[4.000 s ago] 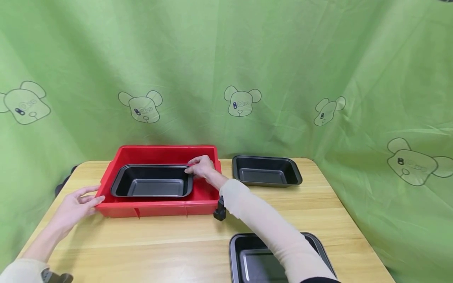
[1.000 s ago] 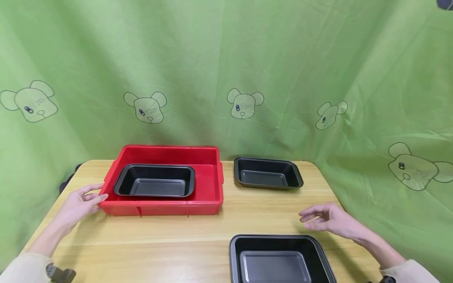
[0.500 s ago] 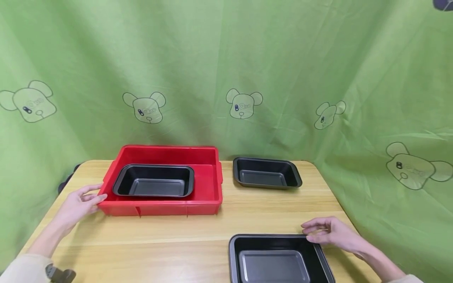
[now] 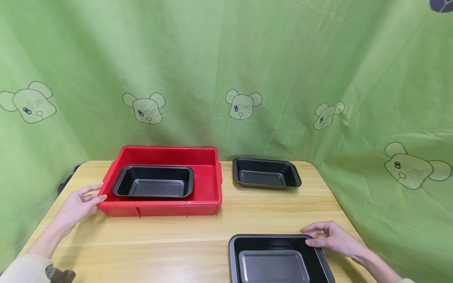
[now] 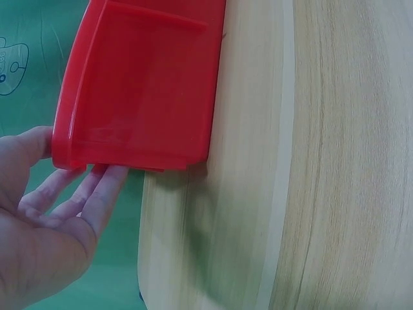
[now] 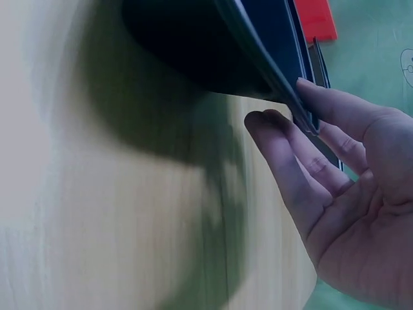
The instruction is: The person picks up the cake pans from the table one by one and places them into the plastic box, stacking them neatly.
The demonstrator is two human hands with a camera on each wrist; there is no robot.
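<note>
The head camera looks forward and down at the tabletop (image 4: 159,247). Wrist cameras sit close to the fingers (image 5: 105,197). All three see the red bin (image 4: 162,208).

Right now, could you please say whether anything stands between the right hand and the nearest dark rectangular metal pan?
Nothing visible does: the right hand is at the far right corner of the nearest pan, thumb on the inner side.

Pale wooden table (image 4: 170,243) with a red bin (image 4: 162,209), a far black pan (image 4: 263,177) and a near black pan (image 4: 274,265) on it
</note>
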